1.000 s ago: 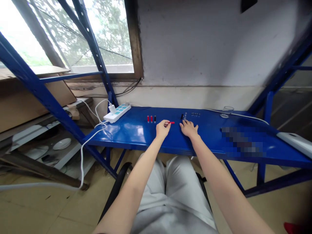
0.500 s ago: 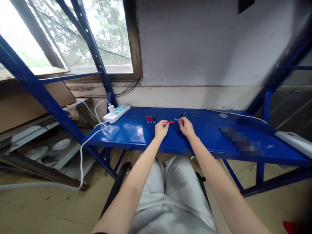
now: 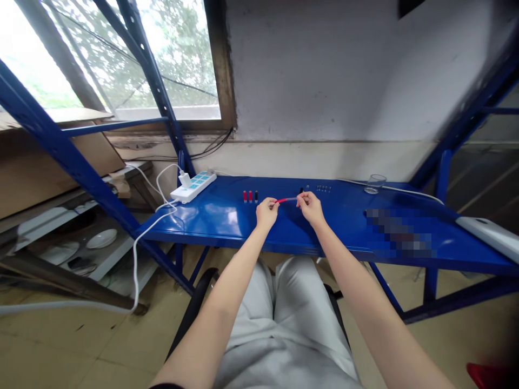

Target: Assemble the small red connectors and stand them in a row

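Over the blue table, my left hand (image 3: 266,213) pinches a slim red pen piece (image 3: 282,200) that points to the right. My right hand (image 3: 311,208) is closed on a thin pale pen tube (image 3: 292,199), which points left. The two pieces meet end to end between my hands; whether one sits inside the other is too small to tell. Left of my hands are two red cylinders (image 3: 250,196) and a black one (image 3: 256,196), set in a row. A small black piece (image 3: 301,190) lies just behind my right fingers, partly covered by them.
Several tiny metallic parts (image 3: 323,189) are lined up at the back of the table (image 3: 219,216). A clear glass (image 3: 375,184) stands to their right, by a white cable. A white power strip (image 3: 193,187) lies back left. A pixelated object (image 3: 399,232) is at right.
The gap between the red piece and the pale tube has closed, and they now touch end to end. The cylinders and the glass have stayed in place.
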A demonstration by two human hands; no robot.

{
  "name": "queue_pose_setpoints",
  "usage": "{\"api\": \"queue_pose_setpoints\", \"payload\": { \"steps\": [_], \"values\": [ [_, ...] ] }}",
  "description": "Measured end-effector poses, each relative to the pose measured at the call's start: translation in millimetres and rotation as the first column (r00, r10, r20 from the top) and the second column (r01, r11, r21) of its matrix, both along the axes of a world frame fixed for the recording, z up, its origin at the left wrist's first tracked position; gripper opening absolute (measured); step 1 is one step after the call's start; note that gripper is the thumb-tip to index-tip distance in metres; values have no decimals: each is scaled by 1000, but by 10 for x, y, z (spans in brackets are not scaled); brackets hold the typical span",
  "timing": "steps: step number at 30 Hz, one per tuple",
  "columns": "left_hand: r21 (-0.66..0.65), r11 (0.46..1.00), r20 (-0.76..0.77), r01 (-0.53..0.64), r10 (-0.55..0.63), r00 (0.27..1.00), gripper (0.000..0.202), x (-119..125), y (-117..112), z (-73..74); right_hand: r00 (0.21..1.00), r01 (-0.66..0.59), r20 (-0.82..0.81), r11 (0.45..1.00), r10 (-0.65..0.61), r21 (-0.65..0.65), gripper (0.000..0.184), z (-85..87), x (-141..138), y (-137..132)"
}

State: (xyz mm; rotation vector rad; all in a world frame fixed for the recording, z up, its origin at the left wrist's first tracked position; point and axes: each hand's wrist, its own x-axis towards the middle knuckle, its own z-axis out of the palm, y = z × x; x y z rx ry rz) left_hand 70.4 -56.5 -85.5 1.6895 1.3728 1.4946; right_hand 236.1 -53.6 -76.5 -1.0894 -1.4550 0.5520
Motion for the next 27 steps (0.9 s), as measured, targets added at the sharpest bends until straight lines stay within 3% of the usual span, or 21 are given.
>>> {"api": "queue_pose_setpoints", "payload": {
  "steps": [7,15,22,27],
  "values": [
    [-28,999,42,35,-34,999,11,-7,-9,25,993,-71,-94,996,65,-56,33,12,-3,1],
    [-60,985,216,159,-143,966,14,-19,-16,76,953,-174,-265,980,144,-93,34,11,10,6],
    [-62,940,239,335,-311,920,18,18,-38,78,960,-204,-224,968,169,-146,39,17,-19,-21],
    [-65,939,234,338,-315,920,21,38,-79,111,973,-172,-181,972,142,-158,41,52,-35,-66]
  ]
}}
